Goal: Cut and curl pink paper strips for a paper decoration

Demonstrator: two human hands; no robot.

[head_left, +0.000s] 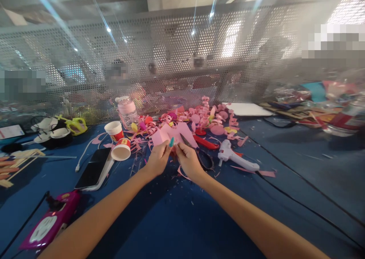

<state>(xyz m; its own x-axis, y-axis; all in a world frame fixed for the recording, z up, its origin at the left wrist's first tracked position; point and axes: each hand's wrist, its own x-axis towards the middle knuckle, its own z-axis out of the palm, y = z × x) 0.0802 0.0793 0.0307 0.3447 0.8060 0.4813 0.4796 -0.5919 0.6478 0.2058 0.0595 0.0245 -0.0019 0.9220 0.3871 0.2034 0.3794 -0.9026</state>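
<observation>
My left hand [157,157] and my right hand [188,159] meet in front of me, fingertips pinched close together. Whatever lies between them is small and mostly hidden; a bit of pink shows there. A teal tip [171,141] stands out at my left thumb. Just behind the hands lie pink paper sheets [161,135]. Scissors with dark handles [209,162] rest beside my right hand, partly covered by it. A red-handled tool [208,143] is close by. Further right lies a white glue gun [236,157] with its cord trailing off.
Curled pink paper cutouts [196,118] are heaped at the back, before a perforated metal screen [171,42]. Left are paper cups [121,149], a bottle [127,111], a phone [94,168] and a magenta power strip [53,221]. Another person's hand [7,169] holds sticks at far left.
</observation>
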